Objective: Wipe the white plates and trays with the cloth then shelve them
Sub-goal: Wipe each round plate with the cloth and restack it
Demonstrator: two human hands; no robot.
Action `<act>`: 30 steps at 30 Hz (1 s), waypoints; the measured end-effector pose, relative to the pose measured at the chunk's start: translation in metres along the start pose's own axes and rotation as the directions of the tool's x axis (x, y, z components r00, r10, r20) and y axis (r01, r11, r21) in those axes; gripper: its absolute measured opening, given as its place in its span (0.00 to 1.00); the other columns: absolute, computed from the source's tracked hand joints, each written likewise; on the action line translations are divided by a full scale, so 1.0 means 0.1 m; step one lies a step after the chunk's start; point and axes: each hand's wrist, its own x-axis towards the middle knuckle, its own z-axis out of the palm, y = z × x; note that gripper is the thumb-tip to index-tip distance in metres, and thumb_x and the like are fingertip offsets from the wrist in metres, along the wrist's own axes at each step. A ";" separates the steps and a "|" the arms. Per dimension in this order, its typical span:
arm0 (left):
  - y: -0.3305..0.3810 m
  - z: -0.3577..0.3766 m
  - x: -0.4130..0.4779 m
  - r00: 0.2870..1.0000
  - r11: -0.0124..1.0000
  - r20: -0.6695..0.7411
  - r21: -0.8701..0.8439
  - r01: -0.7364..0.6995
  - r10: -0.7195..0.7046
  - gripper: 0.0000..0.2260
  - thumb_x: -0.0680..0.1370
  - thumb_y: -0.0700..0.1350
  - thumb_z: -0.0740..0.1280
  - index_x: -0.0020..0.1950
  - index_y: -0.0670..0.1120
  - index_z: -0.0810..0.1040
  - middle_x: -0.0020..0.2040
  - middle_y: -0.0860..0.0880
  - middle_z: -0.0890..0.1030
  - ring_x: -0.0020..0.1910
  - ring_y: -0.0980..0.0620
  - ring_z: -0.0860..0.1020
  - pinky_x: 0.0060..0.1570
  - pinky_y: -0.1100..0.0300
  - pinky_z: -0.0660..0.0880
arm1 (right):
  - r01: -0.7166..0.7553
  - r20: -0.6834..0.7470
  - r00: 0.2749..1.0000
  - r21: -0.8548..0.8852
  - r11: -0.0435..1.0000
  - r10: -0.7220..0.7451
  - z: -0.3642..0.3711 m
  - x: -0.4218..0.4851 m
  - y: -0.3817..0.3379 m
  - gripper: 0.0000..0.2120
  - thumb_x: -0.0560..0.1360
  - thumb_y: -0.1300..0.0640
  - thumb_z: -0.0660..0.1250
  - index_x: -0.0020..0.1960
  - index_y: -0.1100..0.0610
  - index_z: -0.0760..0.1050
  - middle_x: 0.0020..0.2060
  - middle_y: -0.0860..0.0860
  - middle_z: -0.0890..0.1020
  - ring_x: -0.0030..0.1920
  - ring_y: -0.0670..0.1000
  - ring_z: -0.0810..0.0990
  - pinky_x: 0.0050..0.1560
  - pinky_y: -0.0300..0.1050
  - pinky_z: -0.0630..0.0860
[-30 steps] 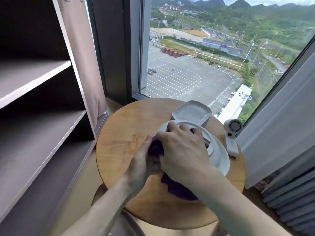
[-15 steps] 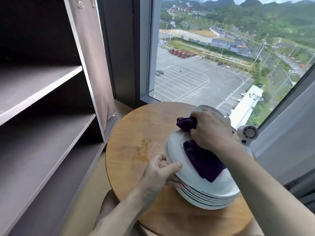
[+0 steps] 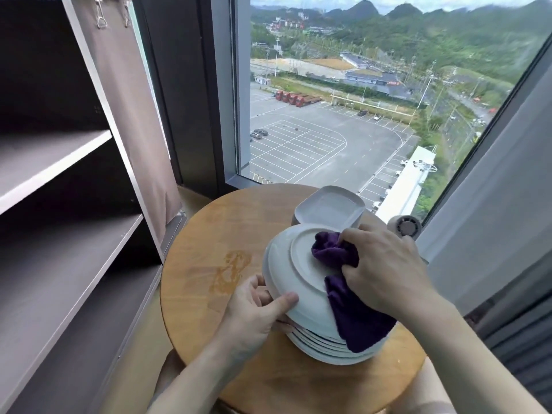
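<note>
A white fan [image 3: 404, 227] stands by the wooden table [image 3: 206, 234].

Single head view, close, angled down — round table [image 3: 209, 234], window beyond

I see a round wooden bench [image 3: 209, 234] standing by the window, its pale top marked with a darker, brownish stain [image 3: 230, 271] left of centre. Directly on it, on the right half, sits a stack of white plates [image 3: 328, 351], rims layered one over another. Just behind that stack, toward the window, rest the white square trays [image 3: 328, 209], nested together. At the right rim I make out a small white fan [image 3: 404, 227]; its lower part is hidden, so I cannot tell how it rests. To the left of the bench stands a grey shelf unit [image 3: 59, 249] with three boards in view, and beige floor [image 3: 131, 369] runs between the two.
</note>
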 end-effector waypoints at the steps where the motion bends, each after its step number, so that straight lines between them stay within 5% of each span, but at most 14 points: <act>1: -0.01 -0.01 0.01 1.000 1.000 0.000 -0.005 0.006 -0.006 0.28 0.68 0.47 0.77 0.62 0.39 0.70 0.46 0.38 0.86 0.40 0.42 0.86 0.33 0.58 0.81 | 0.020 0.008 1.000 0.002 1.000 -0.020 -0.02 -0.04 -0.02 0.07 0.72 0.52 0.64 0.49 0.45 0.74 0.45 0.43 0.74 0.48 0.53 0.73 0.54 0.52 0.65; 10: -0.07 -0.07 0.09 1.000 1.000 0.005 -0.006 0.019 -0.019 0.34 0.64 0.51 0.81 0.63 0.37 0.72 0.47 0.35 0.86 0.39 0.40 0.85 0.37 0.52 0.83 | 0.241 0.053 0.968 0.058 0.969 -0.244 -0.04 -0.24 -0.27 0.14 0.70 0.45 0.62 0.53 0.47 0.73 0.50 0.47 0.73 0.56 0.54 0.72 0.60 0.54 0.64; 13: -0.07 -0.05 0.08 1.000 1.000 0.000 -0.014 0.012 -0.012 0.43 0.57 0.59 0.86 0.61 0.38 0.73 0.47 0.35 0.85 0.39 0.42 0.85 0.37 0.52 0.83 | 0.272 0.027 0.961 0.089 0.958 -0.276 0.02 -0.19 -0.30 0.15 0.72 0.40 0.61 0.50 0.49 0.70 0.50 0.49 0.72 0.57 0.54 0.69 0.61 0.57 0.65; 18: -0.09 -0.06 0.09 1.000 1.000 0.011 -0.005 0.019 -0.019 0.39 0.61 0.56 0.85 0.62 0.38 0.74 0.47 0.37 0.86 0.38 0.45 0.85 0.35 0.54 0.82 | 0.213 -0.004 0.977 0.113 0.971 -0.214 0.10 -0.02 -0.33 0.15 0.76 0.37 0.60 0.51 0.48 0.73 0.51 0.49 0.73 0.56 0.55 0.71 0.61 0.59 0.63; 21: -0.08 -0.04 0.09 1.000 1.000 -0.006 0.016 0.006 -0.006 0.43 0.55 0.59 0.86 0.60 0.39 0.74 0.44 0.37 0.86 0.36 0.45 0.84 0.33 0.55 0.81 | 0.137 -0.004 0.990 0.143 0.980 -0.138 0.12 0.11 -0.30 0.13 0.77 0.40 0.60 0.52 0.47 0.75 0.50 0.49 0.74 0.56 0.55 0.73 0.61 0.59 0.64; 25: -0.09 -0.04 0.08 1.000 1.000 -0.011 0.012 -0.003 0.003 0.31 0.64 0.50 0.79 0.60 0.38 0.73 0.43 0.38 0.86 0.36 0.45 0.84 0.32 0.57 0.80 | 0.018 0.024 0.999 0.127 0.992 -0.021 0.09 0.26 -0.21 0.11 0.77 0.43 0.61 0.52 0.49 0.75 0.50 0.50 0.74 0.56 0.57 0.74 0.62 0.62 0.65; 30: -0.11 -0.04 0.08 1.000 1.000 -0.009 0.010 -0.024 0.025 0.30 0.64 0.49 0.78 0.60 0.38 0.73 0.44 0.37 0.86 0.35 0.45 0.84 0.32 0.56 0.81 | -0.067 0.087 0.995 0.120 0.990 0.057 0.07 0.24 -0.17 0.10 0.76 0.43 0.61 0.52 0.47 0.72 0.50 0.51 0.69 0.57 0.59 0.72 0.59 0.63 0.65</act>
